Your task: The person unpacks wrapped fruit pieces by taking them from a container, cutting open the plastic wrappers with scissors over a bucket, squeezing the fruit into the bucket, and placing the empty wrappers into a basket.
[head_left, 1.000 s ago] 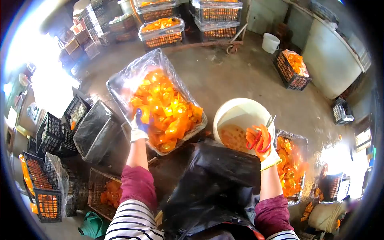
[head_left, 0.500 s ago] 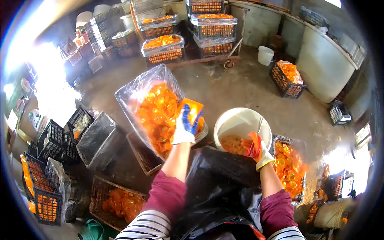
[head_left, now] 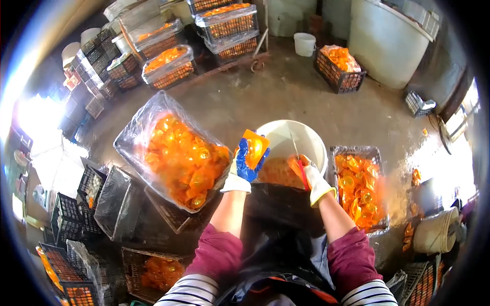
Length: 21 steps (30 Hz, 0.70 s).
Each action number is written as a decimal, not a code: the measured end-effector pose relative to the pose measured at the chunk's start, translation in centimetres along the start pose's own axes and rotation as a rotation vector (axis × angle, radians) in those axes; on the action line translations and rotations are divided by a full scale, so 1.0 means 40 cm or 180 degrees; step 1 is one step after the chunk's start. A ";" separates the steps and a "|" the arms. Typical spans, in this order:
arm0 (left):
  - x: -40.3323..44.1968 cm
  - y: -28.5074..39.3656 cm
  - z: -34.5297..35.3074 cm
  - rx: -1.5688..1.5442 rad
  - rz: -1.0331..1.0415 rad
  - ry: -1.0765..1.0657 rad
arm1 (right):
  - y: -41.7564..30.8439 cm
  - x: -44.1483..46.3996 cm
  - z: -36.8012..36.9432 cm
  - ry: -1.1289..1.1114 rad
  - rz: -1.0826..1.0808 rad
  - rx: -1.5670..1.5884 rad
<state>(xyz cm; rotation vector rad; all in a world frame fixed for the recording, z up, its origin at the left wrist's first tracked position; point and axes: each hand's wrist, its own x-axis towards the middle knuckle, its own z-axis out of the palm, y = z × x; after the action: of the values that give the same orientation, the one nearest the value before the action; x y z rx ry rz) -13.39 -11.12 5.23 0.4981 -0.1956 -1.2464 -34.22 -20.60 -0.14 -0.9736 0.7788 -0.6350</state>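
My left hand [head_left: 244,162], in a white and blue glove, holds up an orange piece [head_left: 256,148] at the left rim of a white bucket [head_left: 319,135] with cloudy liquid and bits inside. Red-handled scissors [head_left: 303,176] are gripped in my right hand [head_left: 306,173], gloved in white and orange, their blades pointing up over the bucket. Left of my hands, a plastic-lined crate [head_left: 133,133] is heaped with glossy orange pieces [head_left: 178,153]. Another crate [head_left: 334,149] of orange pieces stands right of the bucket.
Stacked crates [head_left: 229,28] of orange pieces stand on a wheeled cart at the back. A small white bucket [head_left: 304,45], a filled crate [head_left: 339,71] and a large tank [head_left: 388,43] are behind. Black crates [head_left: 66,217] line the left side; a lower crate [head_left: 133,270] lies near my left arm.
My left hand has carried an orange piece from the lined crate to the bucket's left rim. My right hand has turned inward with the scissors. The view has shifted to the right.
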 end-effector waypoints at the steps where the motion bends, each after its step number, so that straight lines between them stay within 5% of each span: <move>1: 0.004 -0.008 -0.001 0.0250 0.0100 0.0030 | -0.001 0.000 0.001 0.0101 -0.0056 -0.0353; 3: 0.015 -0.016 -0.028 0.0142 0.0052 0.0102 | 0.018 0.018 -0.005 0.0068 -0.0084 -0.0442; 5: 0.012 -0.021 -0.013 0.0185 0.0134 0.0197 | 0.099 0.078 -0.068 0.0005 0.0430 0.1696; 8: 0.023 -0.033 -0.032 0.0390 0.0234 0.0458 | 0.026 0.014 -0.038 -0.0090 0.0080 -0.0572; 9: 0.046 -0.039 -0.067 0.1435 0.0676 0.0375 | 0.003 -0.005 -0.021 -0.0100 0.0035 -0.1166; 11: 0.029 -0.058 -0.105 0.1971 0.0880 0.0452 | -0.007 -0.016 -0.013 -0.0193 0.0025 -0.1316; 13: 0.022 -0.041 -0.043 0.0913 0.0604 0.0732 | 0.010 0.012 -0.038 -0.0336 -0.0084 -0.1052; 17: 0.055 -0.033 -0.098 0.2236 0.0458 0.0898 | 0.005 -0.003 -0.010 -0.0361 -0.0356 -0.1175; 18: 0.068 -0.038 -0.109 0.1933 0.0433 0.0856 | -0.012 -0.034 0.016 -0.0278 -0.0422 -0.1243; 19: 0.081 -0.043 -0.120 0.1630 0.0410 0.0809 | -0.021 -0.042 0.014 -0.0263 -0.0866 -0.2802; 21: 0.057 -0.038 -0.077 0.1367 0.0539 0.0681 | -0.012 -0.048 0.016 -0.0401 -0.0811 -0.2484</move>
<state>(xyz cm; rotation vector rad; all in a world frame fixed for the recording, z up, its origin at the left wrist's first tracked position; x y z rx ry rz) -12.71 -12.83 1.55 0.9610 -0.3194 -0.9770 -34.87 -19.01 1.04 -1.8307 0.8082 -0.4775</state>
